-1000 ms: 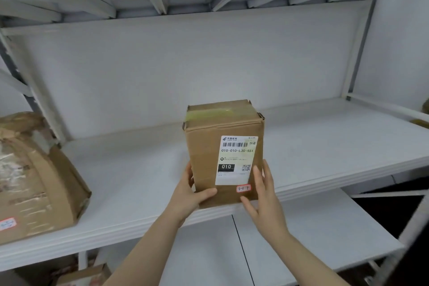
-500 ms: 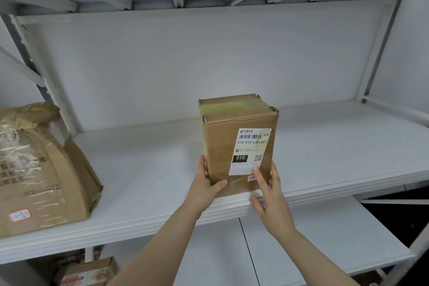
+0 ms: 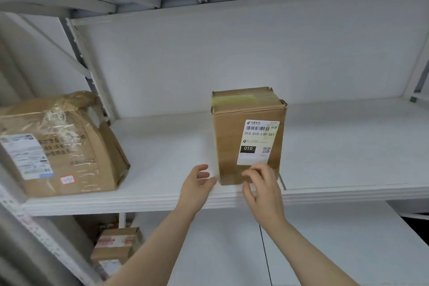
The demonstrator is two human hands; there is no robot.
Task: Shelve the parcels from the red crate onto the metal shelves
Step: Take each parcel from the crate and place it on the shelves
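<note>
- Head view: a brown cardboard parcel (image 3: 248, 137) stands upright on the white metal shelf (image 3: 348, 169), near the front edge and roughly mid-width.
- Its top flaps are sealed with a strip of greenish-yellow tape, and the upper right corner is slightly crumpled.
- A white shipping label (image 3: 258, 141) on the front face carries a barcode, the code "010-010-L30-551", a black block reading "010" and a small QR code; the finer print is too small to read.
- The left hand (image 3: 197, 184) hovers just left of the parcel's base, fingers loosely curled, holding nothing.
- The right hand (image 3: 263, 189) sits in front of the parcel's lower front, fingers loosely bent and gripping nothing; motion blur hides whether the tips touch the cardboard.
- A larger taped parcel (image 3: 67, 146) lies at the shelf's left end, with a white label, printed Chinese characters and a small red-bordered sticker.
</note>
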